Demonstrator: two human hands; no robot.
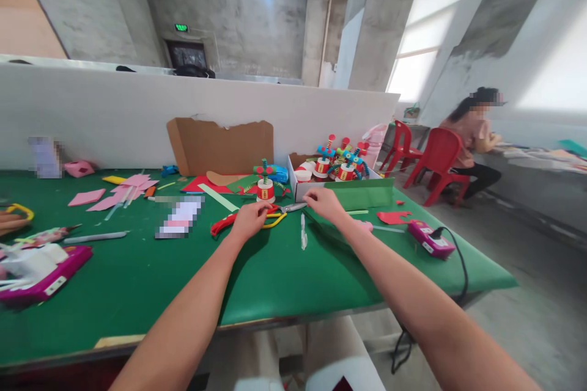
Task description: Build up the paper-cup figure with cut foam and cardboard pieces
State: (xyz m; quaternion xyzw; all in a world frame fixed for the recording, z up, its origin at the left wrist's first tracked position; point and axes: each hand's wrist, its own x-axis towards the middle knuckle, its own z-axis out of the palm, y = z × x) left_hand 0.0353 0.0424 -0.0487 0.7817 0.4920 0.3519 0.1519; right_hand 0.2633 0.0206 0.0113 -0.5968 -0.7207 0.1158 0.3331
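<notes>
My left hand (250, 221) is closed, its fingers pinched together beside the scissors (296, 208) with red and yellow handles. What it pinches, if anything, is too small to make out. My right hand (326, 204) is closed too, fingertips together near the scissors' blade tips and the front of a white box (297, 190). Its pinch also hides whatever is in it. Just beyond my hands stands a small figure (265, 188) with a red and white cup body and coiled green arms. A red-handled tool (223, 223) lies by my left wrist. A clear pen-like tube (303, 232) lies between my forearms.
Several similar figures (323, 165) stand in the box. Pink paper pieces (120, 195) and a pixelated item (180, 217) lie left. Purple power strips (431, 239) sit at both sides. Another person's hand (13, 220) shows far left; a person (474, 128) sits far right.
</notes>
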